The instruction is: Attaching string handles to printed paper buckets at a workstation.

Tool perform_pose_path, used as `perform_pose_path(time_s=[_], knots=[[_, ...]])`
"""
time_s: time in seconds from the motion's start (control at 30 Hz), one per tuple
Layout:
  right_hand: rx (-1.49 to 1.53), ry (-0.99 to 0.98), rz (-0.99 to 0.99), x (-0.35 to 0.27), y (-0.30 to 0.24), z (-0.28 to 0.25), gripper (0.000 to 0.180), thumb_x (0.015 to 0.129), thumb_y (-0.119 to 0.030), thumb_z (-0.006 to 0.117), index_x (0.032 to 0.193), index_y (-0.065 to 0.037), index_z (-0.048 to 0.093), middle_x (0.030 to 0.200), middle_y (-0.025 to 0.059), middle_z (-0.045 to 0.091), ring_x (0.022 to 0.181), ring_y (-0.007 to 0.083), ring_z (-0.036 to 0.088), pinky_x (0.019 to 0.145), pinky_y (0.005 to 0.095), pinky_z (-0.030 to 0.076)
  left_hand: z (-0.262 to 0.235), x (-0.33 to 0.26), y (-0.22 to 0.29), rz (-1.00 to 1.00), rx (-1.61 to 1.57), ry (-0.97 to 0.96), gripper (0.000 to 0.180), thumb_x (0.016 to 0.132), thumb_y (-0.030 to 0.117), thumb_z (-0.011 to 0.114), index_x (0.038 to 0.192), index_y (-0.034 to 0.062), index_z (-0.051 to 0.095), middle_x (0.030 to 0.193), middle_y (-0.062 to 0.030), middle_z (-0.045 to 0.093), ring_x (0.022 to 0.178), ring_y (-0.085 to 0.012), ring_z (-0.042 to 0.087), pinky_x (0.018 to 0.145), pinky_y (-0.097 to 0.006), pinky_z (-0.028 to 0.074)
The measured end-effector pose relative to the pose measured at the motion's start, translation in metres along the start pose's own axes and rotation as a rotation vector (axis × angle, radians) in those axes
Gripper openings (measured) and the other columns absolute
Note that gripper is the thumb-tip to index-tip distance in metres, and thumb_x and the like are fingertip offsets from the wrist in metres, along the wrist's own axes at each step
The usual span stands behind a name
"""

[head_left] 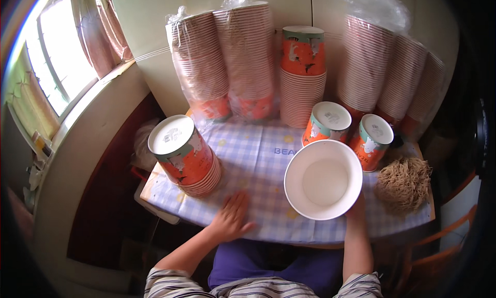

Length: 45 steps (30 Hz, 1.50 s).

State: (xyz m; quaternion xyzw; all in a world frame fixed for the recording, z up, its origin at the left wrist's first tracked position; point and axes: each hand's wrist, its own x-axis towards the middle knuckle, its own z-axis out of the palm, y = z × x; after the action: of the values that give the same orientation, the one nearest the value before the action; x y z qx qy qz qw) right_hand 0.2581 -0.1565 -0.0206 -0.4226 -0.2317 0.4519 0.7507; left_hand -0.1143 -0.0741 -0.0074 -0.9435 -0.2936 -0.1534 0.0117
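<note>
A large white-lined paper cup (324, 179) is tilted with its mouth toward me, above the right half of the table. My right hand (355, 209) grips it from the right, most of its fingers hidden behind the cup wall. With fingers stretched out, my left hand (232, 215) lies flat on the checked tablecloth (248, 179) and holds nothing. Just beyond it stands a short upside-down stack of orange and green paper cups (188, 156). Behind the held cup are two upturned cups, one wider (330, 119) and one narrower (373, 140).
Tall plastic-wrapped cup stacks line the back, at the left (199, 65) and right (367, 65). An unwrapped stack (303, 75) stands between them. A bundle of tan stringy fibre (404, 183) sits at the table's right end. A wooden chair (439, 241) stands at lower right.
</note>
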Motion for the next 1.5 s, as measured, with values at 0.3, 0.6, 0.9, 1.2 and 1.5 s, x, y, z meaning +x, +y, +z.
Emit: perform_pose_path(time_s=[0.3, 0.6, 0.9, 1.2, 1.5], knots=[[0.119, -0.006, 0.075, 0.009, 0.009, -0.028, 0.041, 0.094, -0.02, 0.046, 0.127, 0.004, 0.047, 0.119, 0.0189, 0.057, 0.106, 0.0272, 0.059, 0.088, 0.042, 0.051, 0.044, -0.27, 0.017, -0.339, 0.136, -0.67, 0.035, 0.077, 0.027, 0.059, 0.101, 0.0022, 0.062, 0.12, -0.0167, 0.057, 0.117, -0.0298, 0.052, 0.101, -0.046, 0.037], [0.133, -0.062, 0.116, 0.001, 0.007, -0.013, 0.042, 0.094, -0.022, 0.045, 0.127, 0.003, 0.046, 0.122, 0.0178, 0.056, 0.108, 0.0267, 0.058, 0.091, 0.0415, 0.05, -0.023, -0.126, 0.005, -0.299, -0.268, 0.406, 0.021, 0.065, -0.006, 0.063, 0.083, 0.0049, 0.06, 0.081, -0.0104, 0.06, 0.069, -0.0282, 0.061, 0.059, -0.034, 0.05], [0.198, -0.1, 0.147, 0.004, 0.004, -0.001, 0.041, 0.095, -0.019, 0.043, 0.129, 0.003, 0.044, 0.123, 0.019, 0.055, 0.11, 0.0275, 0.058, 0.091, 0.0414, 0.05, -0.023, -0.042, -0.029, -0.307, -0.007, 0.094, 0.063, 0.086, 0.037, 0.055, 0.128, -0.0082, 0.042, 0.134, -0.0227, 0.043, 0.128, -0.0355, 0.036, 0.108, -0.044, 0.025], [0.203, -0.076, 0.165, 0.002, 0.0, -0.002, 0.041, 0.094, -0.02, 0.044, 0.128, 0.003, 0.045, 0.12, 0.0193, 0.057, 0.106, 0.0274, 0.06, 0.089, 0.0413, 0.051, -0.036, -0.111, -0.013, -0.017, -0.057, 0.242, 0.03, 0.068, 0.014, 0.069, 0.095, 0.0021, 0.065, 0.101, -0.0108, 0.063, 0.097, -0.0263, 0.061, 0.084, -0.039, 0.049], [-0.093, -0.163, 0.016, 0.004, 0.008, -0.014, 0.041, 0.095, -0.02, 0.042, 0.128, 0.002, 0.046, 0.121, 0.0187, 0.056, 0.108, 0.0266, 0.059, 0.09, 0.0415, 0.05, -0.033, -0.035, -0.014, -0.383, -0.022, 0.187, 0.047, 0.077, 0.026, 0.066, 0.114, 0.0005, 0.054, 0.112, -0.0163, 0.057, 0.103, -0.0327, 0.054, 0.085, -0.041, 0.043]])
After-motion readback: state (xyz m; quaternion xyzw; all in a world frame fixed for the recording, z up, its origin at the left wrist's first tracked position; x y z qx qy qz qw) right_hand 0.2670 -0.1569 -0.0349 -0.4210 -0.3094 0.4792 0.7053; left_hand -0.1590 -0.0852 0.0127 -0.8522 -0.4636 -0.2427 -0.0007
